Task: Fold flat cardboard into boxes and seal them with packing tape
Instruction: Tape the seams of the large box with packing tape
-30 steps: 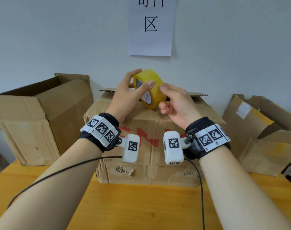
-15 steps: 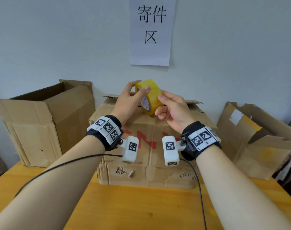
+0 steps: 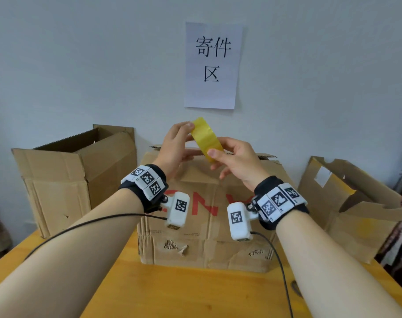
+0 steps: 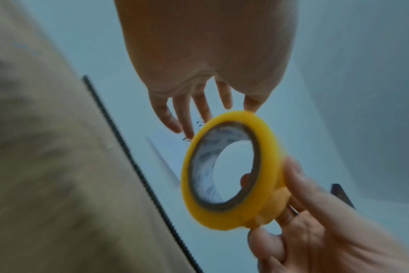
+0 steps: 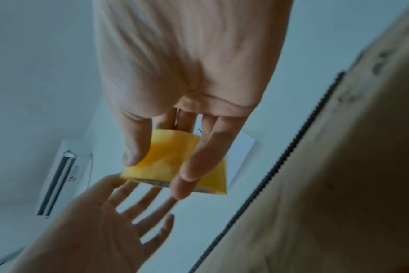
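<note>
Tape roll (image 3: 206, 140): pinched by thumb and fingers of right hand (image 3: 238, 165); touched at its top by spread fingertips of left hand (image 3: 174, 149), above box (image 3: 209, 216).

We see our right hand (image 5: 187, 73) reaching away from the camera, thumb and fingers pinching the yellow tape roll (image 5: 175, 162) by its outer band. Our left hand (image 5: 100, 227) comes in from below with fingers spread, a fingertip touching the roll's edge. A cardboard box (image 5: 339, 184) (blurred) fills the right side.

Black wristbands (image 3: 279, 204) with checkered markers, white cameras (image 3: 239, 222)
</note>
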A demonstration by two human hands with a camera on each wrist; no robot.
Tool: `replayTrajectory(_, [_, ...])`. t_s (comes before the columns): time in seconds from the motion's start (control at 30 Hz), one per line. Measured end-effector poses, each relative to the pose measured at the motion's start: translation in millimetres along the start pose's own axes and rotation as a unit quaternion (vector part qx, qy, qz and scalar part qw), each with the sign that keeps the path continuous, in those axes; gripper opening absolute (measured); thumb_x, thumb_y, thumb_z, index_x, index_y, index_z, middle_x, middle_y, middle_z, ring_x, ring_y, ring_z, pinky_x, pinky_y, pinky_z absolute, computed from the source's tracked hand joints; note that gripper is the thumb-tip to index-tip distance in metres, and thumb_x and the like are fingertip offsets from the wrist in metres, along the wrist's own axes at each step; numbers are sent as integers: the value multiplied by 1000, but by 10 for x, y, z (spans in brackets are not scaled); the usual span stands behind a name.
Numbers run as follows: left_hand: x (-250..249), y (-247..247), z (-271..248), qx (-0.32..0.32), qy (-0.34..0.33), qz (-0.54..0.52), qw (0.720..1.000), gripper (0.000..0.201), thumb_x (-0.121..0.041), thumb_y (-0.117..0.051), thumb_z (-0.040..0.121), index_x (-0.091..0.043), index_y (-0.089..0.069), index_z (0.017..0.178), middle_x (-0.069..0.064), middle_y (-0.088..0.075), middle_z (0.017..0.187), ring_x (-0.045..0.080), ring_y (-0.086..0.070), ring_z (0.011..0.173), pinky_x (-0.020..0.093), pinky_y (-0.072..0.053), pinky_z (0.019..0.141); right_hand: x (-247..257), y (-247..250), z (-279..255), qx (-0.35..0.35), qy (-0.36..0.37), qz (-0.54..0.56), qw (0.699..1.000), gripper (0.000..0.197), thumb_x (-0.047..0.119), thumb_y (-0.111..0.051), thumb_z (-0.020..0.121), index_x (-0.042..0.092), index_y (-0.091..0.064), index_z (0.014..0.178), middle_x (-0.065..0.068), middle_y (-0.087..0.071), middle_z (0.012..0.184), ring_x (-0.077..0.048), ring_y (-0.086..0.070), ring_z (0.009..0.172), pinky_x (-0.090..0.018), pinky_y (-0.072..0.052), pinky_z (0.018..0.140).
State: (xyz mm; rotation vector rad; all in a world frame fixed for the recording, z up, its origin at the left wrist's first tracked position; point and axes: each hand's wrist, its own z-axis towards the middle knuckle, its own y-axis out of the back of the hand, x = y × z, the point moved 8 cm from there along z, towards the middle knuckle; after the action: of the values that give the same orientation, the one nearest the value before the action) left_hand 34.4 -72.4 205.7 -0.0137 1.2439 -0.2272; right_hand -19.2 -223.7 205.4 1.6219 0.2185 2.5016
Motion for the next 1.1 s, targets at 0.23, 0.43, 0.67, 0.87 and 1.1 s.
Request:
replayTrajectory(0.23, [-672, -13, -77, -12, -244, 200, 949, 10, -24, -67, 93, -28, -74, 98, -10, -68, 109, -2, -66, 96, 13, -47, 83, 414, 189, -48, -60, -2, -91, 994, 25, 29, -71, 93, 21, -72, 116, -1, -74, 102, -29, -74, 62, -34, -55, 53])
replayTrajectory(0.43, [-797, -123, -120, -17, -295, 281, 913, 22, -32, -74, 89, -33, -73, 111, -13, -62, 108, 1, -64, 94, 13, -47, 80, 567, 231, -74, -74, 8, -158, 985, 19, 32, -70, 92, 27, -72, 111, 5, -73, 99, -23, -74, 59, -34, -56, 58])
replayTrajectory(0.67, [-834, -150, -104, 1, -302, 327, 895, 9, -31, -77, 86, -28, -79, 94, -12, -63, 103, 6, -62, 94, 28, -52, 86, 546, 223, -83, -77, -2, -226, 971, 22, 35, -72, 89, 23, -75, 107, 7, -73, 94, -20, -73, 56, -41, -61, 63])
replayTrajectory(0.87, [-854, -178, -69, 13, -307, 360, 881, 7, -29, -75, 89, -22, -78, 89, -9, -66, 95, 7, -62, 91, 34, -51, 87, 550, 235, -86, -78, -1, -271, 959, 18, 38, -73, 86, 27, -76, 101, 5, -74, 89, -18, -72, 53, -45, -62, 68])
replayTrajectory(1.1, [-818, -249, -135, 28, -394, 416, 819, 13, -29, -65, 93, -18, -72, 90, -7, -62, 96, 12, -59, 87, 42, -54, 73, 585, 243, -131, -72, 3, -306, 949, 14, 38, -71, 87, 29, -77, 95, 5, -73, 88, -16, -71, 52, -46, -59, 76])
